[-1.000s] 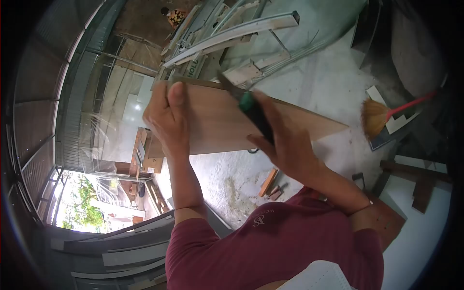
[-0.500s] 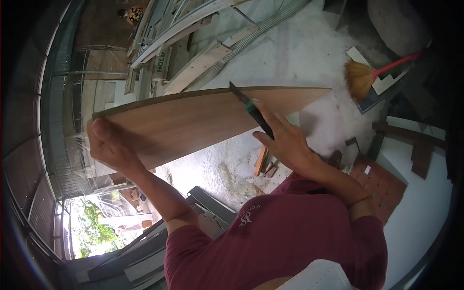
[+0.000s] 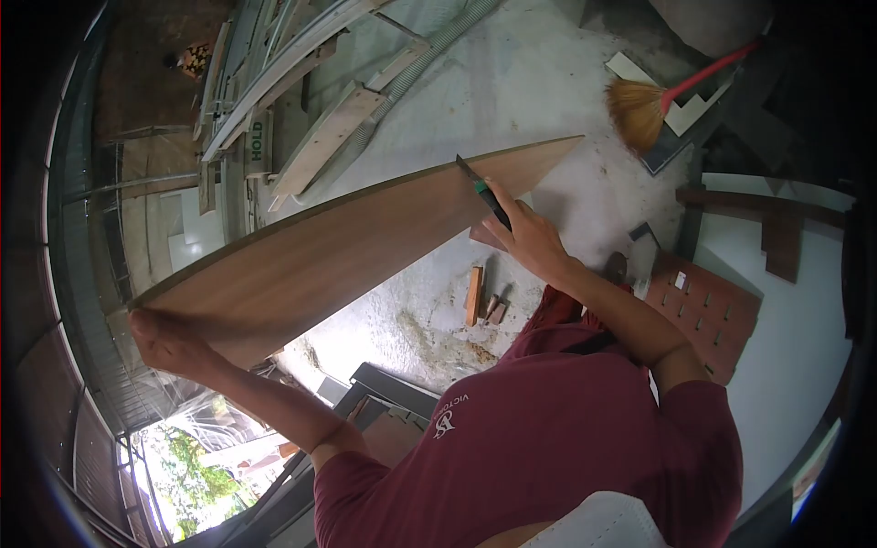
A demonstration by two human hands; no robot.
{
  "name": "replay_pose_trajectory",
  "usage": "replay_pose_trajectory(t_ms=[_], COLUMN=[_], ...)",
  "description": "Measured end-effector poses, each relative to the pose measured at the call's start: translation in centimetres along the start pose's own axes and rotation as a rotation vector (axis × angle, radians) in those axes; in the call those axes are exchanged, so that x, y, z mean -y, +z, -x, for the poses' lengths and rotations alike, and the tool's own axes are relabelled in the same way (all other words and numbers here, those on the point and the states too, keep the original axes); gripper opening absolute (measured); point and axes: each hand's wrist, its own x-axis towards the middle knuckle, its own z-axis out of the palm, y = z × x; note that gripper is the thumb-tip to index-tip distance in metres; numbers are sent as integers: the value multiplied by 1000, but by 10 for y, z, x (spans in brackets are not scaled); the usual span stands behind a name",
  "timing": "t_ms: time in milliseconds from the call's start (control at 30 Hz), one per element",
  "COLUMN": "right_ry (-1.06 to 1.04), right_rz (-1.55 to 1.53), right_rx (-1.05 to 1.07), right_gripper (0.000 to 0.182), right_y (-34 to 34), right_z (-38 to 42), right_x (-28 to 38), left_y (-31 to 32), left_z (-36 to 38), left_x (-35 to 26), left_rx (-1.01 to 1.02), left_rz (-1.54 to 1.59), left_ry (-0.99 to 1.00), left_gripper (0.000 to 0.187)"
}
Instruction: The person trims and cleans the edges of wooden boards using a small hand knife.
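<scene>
Board [image 3: 338, 237] end in left fingers [image 3: 143, 321]; knife [image 3: 496, 206] within right fingers [image 3: 517, 216].

Red-handled broom [image 3: 636, 111] at far right, ribbed hose [image 3: 438, 51] left of it; wood block [image 3: 474, 295] on floor [image 3: 539, 87], nearer; tree [image 3: 189, 470] outside, left.

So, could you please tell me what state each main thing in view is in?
Left grip: closed on one end of the board.
Right grip: closed around the knife.
Knife: blade out, at the board's upper edge; contact unclear.
Board: slanted; whether its far end touches the floor is unclear.
Broom: bristles fanned out.
Wooden block: lying on the floor.
</scene>
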Motion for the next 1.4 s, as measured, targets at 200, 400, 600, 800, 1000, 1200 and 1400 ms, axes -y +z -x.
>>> replay_pose_trajectory(t_ms=[200,400,600,800,1000,1200,1400], right_ry=[196,92,202,26,209,270,252], right_rz=[-10,-40,61,28,127,123,117], right_rx=[108,103,96,-37,64,59,150], right_gripper=[58,54,52,51,50,49,49], right_y=[20,40,66,107,108,115,95], right_z=[-14,-23,-47,-57,-80,-116,-153], right_x=[-33,-31,-70,-90,-87,-159,-193], left_y=[-3,-7,-8,10,15,47,58], left_z=[-3,-5,-8,-5,-19,-30,-55], left_x=[41,92,134,142,201,176,207], left_rx=[20,37,46,-94,1,-67,-73], left_rz=[-26,-28,-44,-29,-186,-288,-755], left_ry=[-79,-122,-202,-145,20,-177,206], left_gripper=[57,51,51,55,56,48,45])
